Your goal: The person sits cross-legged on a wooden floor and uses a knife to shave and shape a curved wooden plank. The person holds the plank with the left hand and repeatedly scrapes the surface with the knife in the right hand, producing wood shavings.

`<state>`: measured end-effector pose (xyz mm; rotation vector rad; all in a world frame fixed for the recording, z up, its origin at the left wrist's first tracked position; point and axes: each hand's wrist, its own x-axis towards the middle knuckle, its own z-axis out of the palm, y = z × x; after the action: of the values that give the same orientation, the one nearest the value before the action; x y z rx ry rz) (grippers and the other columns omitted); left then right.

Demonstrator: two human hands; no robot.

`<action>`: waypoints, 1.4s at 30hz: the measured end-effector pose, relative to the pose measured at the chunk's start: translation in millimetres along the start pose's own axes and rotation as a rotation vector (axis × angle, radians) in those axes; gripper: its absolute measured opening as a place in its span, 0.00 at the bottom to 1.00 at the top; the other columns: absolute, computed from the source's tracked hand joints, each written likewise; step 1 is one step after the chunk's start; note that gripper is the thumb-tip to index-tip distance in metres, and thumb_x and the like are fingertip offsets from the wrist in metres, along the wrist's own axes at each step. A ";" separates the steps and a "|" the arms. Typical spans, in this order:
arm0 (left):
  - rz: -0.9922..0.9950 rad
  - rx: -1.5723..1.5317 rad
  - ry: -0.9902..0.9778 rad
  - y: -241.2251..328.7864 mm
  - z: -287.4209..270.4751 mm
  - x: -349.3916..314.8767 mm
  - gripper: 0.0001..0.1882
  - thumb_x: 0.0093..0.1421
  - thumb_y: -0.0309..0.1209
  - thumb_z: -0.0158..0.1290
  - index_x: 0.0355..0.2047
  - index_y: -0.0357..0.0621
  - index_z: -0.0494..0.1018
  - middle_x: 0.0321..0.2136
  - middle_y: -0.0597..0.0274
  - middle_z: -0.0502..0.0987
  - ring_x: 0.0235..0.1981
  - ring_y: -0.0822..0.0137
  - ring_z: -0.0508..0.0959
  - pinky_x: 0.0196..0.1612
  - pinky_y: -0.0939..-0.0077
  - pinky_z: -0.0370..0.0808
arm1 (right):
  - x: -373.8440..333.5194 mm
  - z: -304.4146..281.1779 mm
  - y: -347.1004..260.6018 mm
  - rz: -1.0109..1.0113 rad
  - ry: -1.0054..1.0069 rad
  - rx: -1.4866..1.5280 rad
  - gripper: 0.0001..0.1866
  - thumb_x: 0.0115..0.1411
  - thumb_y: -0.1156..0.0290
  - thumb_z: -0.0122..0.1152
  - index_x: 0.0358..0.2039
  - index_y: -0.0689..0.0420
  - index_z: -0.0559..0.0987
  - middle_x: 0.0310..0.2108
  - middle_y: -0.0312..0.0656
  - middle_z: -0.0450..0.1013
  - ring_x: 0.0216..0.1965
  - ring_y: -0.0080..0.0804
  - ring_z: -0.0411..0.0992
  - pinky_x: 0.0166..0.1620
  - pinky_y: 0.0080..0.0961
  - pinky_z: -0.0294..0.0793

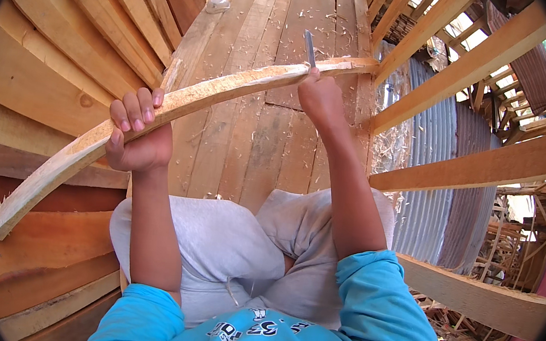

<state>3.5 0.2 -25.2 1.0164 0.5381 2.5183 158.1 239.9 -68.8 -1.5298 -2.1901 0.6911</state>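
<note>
A long, pale strip of wood (228,87) with a rough, freshly cut upper face runs across in front of me. It slants from the near left to the far right and looks bowed in this wide view. My left hand (139,130) is wrapped round it left of its middle. Toward its far right part, my right hand (322,96) is closed in a fist on a knife (309,47). Its narrow metal blade points away from me and lies across the strip. The knife's handle is hidden in the fist.
Under the strip lies a plank floor (277,130) scattered with wood shavings. Board walls (46,91) rise on the left. Wooden slats (469,162) stand on the right, with corrugated metal sheets (427,208) beyond. A small clear object (217,4) sits at the far left. My bent legs are below.
</note>
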 end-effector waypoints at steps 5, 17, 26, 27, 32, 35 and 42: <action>0.000 -0.007 -0.004 0.6 1.5 1.1 0.14 0.48 0.41 0.58 0.19 0.59 0.62 0.19 0.77 0.63 0.27 0.75 0.65 0.46 0.74 0.62 | 32.9 -24.9 30.5 0.246 -0.216 0.234 0.31 0.69 0.55 0.34 0.39 0.76 0.74 0.37 0.65 0.73 0.40 0.56 0.72 0.44 0.44 0.69; 0.008 -0.019 0.001 -0.1 1.2 1.4 0.13 0.50 0.40 0.57 0.20 0.58 0.63 0.19 0.76 0.63 0.28 0.74 0.65 0.47 0.73 0.61 | 10.3 -39.8 9.9 0.235 -0.332 0.231 0.26 0.69 0.60 0.36 0.41 0.74 0.74 0.32 0.60 0.76 0.29 0.47 0.76 0.34 0.42 0.74; 0.001 -0.012 -0.014 1.9 -0.3 0.2 0.13 0.49 0.40 0.58 0.21 0.58 0.63 0.19 0.76 0.64 0.28 0.75 0.66 0.47 0.73 0.62 | 12.9 -38.9 12.3 0.226 -0.304 0.235 0.26 0.67 0.60 0.40 0.42 0.75 0.75 0.28 0.57 0.75 0.28 0.45 0.76 0.31 0.42 0.73; 0.005 -0.013 -0.005 0.9 -0.6 0.4 0.13 0.49 0.40 0.58 0.21 0.58 0.63 0.19 0.76 0.64 0.28 0.75 0.66 0.47 0.73 0.62 | -0.2 -39.7 -4.1 0.207 -0.345 0.246 0.26 0.67 0.60 0.40 0.42 0.74 0.75 0.27 0.56 0.75 0.27 0.43 0.75 0.30 0.41 0.73; -0.004 -0.009 -0.031 2.6 -2.8 -1.6 0.13 0.49 0.41 0.58 0.20 0.59 0.63 0.19 0.76 0.64 0.28 0.75 0.66 0.47 0.74 0.61 | -6.0 -32.2 -15.7 0.129 -0.519 0.354 0.25 0.70 0.56 0.36 0.30 0.67 0.72 0.17 0.42 0.67 0.15 0.32 0.66 0.20 0.38 0.64; -0.005 -0.006 -0.052 0.8 1.9 0.1 0.13 0.49 0.41 0.58 0.20 0.59 0.63 0.19 0.77 0.64 0.28 0.75 0.66 0.47 0.74 0.61 | 27.5 -32.3 23.0 0.181 -0.173 0.165 0.27 0.70 0.57 0.36 0.34 0.70 0.74 0.19 0.46 0.70 0.17 0.37 0.69 0.22 0.39 0.67; -0.009 0.001 -0.016 4.1 -4.4 -0.7 0.15 0.48 0.42 0.60 0.19 0.60 0.63 0.19 0.78 0.64 0.28 0.75 0.66 0.47 0.74 0.61 | 6.3 -41.1 5.0 0.173 -0.358 0.105 0.29 0.67 0.57 0.37 0.45 0.73 0.75 0.36 0.63 0.75 0.38 0.52 0.76 0.40 0.41 0.73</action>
<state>0.0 -4.5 -26.6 1.0312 0.5389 2.5002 182.9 254.6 -38.3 -1.6587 -2.2378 1.1984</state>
